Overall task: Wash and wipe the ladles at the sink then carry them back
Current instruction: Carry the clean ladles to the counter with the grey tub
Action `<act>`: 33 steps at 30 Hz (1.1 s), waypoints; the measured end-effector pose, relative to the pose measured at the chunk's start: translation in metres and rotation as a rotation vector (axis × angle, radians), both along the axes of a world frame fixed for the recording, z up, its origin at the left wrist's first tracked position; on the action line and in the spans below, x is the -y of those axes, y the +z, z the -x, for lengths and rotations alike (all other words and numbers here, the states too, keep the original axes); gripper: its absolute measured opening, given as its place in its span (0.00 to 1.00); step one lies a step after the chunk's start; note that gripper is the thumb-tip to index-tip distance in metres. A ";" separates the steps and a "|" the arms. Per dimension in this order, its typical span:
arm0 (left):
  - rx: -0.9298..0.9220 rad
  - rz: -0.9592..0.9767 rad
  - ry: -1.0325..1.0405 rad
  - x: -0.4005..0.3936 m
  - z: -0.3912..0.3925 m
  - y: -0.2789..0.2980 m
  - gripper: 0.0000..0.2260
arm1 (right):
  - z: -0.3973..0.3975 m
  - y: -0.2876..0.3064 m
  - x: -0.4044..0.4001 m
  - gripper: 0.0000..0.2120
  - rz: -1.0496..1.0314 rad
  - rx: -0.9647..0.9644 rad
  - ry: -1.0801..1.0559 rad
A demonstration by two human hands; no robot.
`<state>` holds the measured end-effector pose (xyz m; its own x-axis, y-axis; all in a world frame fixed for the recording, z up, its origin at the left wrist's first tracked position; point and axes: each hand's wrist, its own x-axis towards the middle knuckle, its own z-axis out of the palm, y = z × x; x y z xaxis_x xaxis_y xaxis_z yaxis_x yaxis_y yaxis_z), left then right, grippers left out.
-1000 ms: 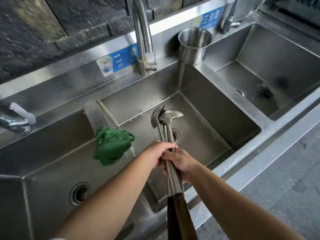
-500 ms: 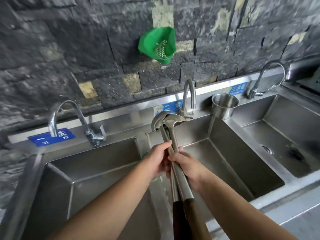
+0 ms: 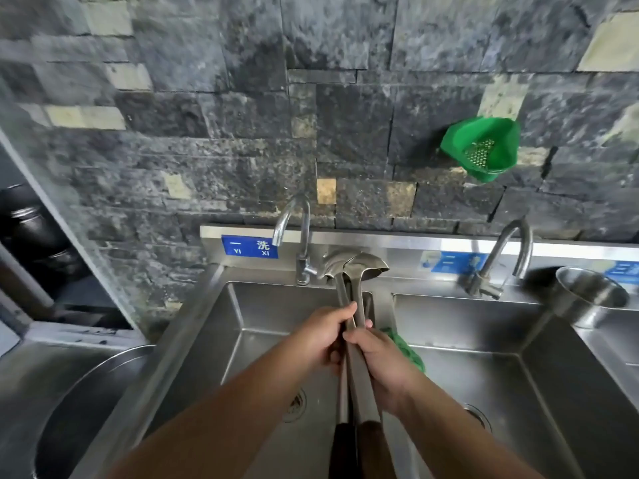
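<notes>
Two steel ladles (image 3: 356,271) with dark wooden grips are held together, bowls pointing up toward the wall, above the divider between two sink basins. My left hand (image 3: 320,335) wraps the shafts from the left. My right hand (image 3: 382,364) grips them just below, from the right. A green cloth (image 3: 406,349) lies on the divider, mostly hidden behind my right hand. The left basin (image 3: 256,319) and the middle basin (image 3: 484,333) look empty.
A tap (image 3: 301,243) stands behind the left basin and another tap (image 3: 501,257) behind the middle one. A steel cup (image 3: 587,295) sits on the rim at right. A green strainer (image 3: 480,148) hangs on the stone wall. A large steel bowl (image 3: 69,392) sits at left.
The view has swung up and to the left, from the middle and right basins to the left basin and wall. Both hands still hold the ladles, now raised higher and more upright.
</notes>
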<state>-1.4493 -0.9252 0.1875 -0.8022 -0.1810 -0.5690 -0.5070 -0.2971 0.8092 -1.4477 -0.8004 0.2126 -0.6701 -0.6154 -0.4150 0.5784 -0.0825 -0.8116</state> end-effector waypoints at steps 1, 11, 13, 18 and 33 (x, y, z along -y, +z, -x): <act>0.009 -0.011 0.024 0.008 -0.011 0.002 0.19 | -0.008 0.002 0.009 0.13 -0.007 0.010 0.029; -0.027 -0.008 0.298 0.090 -0.164 0.006 0.18 | -0.130 0.017 0.097 0.09 -0.086 0.005 0.294; -0.018 0.036 0.376 0.108 -0.208 0.007 0.18 | -0.165 0.017 0.118 0.09 -0.073 0.015 0.358; 0.004 0.086 0.595 0.148 -0.328 0.011 0.18 | -0.261 0.017 0.170 0.12 -0.054 0.082 0.593; -0.093 0.122 1.252 0.186 -0.663 0.031 0.16 | -0.531 0.030 0.292 0.10 -0.144 -0.395 1.374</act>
<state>-0.7860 -1.1112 0.2180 -0.0791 -0.8914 -0.4462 0.1275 -0.4530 0.8824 -0.9163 -1.0926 0.2423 0.3262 -0.8267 -0.4585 -0.1300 0.4411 -0.8880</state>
